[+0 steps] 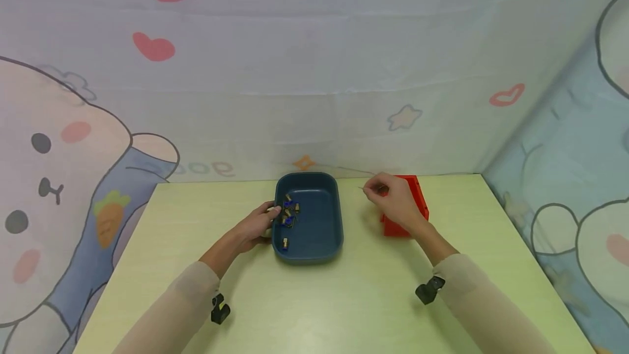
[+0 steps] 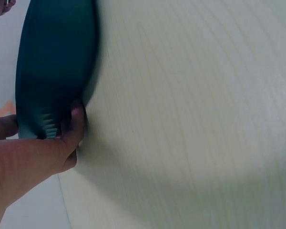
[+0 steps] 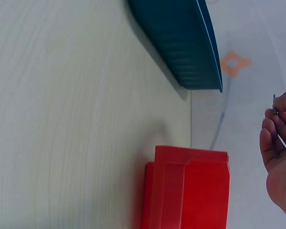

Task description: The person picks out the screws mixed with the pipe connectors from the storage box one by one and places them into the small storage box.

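Note:
My left hand (image 1: 254,225) grips the left rim of a dark blue rectangular tray (image 1: 318,225), its thumb over the edge. Several small brass-and-blue fittings (image 1: 288,213) lie along the tray's left side, and one fitting (image 1: 285,243) sits apart near the front corner. Above a red plastic bin (image 1: 419,196), my right hand (image 1: 397,201) pinches a thin, pin-like metal piece (image 3: 275,107) between thumb and forefinger. In the head view this hand hides part of the bin. The piece is too small to tell its exact kind.
The tray and bin stand apart on a pale wooden table (image 1: 304,305), close to its back edge. A patterned cloth wall (image 1: 314,97) rises behind the table. Black wrist mounts (image 1: 429,290) stick out from both sleeves.

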Action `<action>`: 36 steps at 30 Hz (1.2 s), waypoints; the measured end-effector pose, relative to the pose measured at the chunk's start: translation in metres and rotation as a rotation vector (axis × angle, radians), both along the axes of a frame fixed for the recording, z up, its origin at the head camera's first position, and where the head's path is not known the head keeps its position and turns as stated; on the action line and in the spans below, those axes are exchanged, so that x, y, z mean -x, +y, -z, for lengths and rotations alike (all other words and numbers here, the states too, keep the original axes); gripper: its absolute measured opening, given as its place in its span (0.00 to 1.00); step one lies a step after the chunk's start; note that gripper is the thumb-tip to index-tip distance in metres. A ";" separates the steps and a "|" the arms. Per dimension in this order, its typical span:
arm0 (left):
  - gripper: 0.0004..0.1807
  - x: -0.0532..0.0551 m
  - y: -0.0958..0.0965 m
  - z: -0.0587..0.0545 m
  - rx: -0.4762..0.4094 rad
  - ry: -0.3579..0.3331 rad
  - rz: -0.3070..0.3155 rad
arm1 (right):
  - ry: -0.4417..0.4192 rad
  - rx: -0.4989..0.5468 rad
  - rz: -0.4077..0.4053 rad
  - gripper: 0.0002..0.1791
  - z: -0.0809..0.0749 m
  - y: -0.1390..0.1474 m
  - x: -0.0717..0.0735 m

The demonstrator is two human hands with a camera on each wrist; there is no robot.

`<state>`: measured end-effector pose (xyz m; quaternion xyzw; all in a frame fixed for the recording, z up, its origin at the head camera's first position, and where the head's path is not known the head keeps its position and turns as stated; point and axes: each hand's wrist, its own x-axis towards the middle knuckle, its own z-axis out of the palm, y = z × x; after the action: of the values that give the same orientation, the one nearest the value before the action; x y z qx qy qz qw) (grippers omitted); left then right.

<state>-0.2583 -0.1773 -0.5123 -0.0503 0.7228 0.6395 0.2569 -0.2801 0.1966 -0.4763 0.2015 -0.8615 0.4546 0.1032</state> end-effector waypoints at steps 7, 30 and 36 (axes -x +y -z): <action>0.33 0.000 0.000 -0.003 -0.002 -0.004 0.006 | 0.034 0.004 0.027 0.03 0.000 0.014 0.002; 0.33 0.000 -0.001 0.001 -0.004 0.012 -0.001 | 0.034 -0.024 0.138 0.03 -0.010 0.049 0.007; 0.33 0.000 -0.001 0.001 -0.006 0.012 0.006 | 0.045 -0.024 0.170 0.05 -0.009 0.055 0.011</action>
<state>-0.2584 -0.1784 -0.5132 -0.0434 0.7225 0.6413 0.2547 -0.2908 0.2519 -0.4674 0.1387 -0.8784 0.4291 0.1582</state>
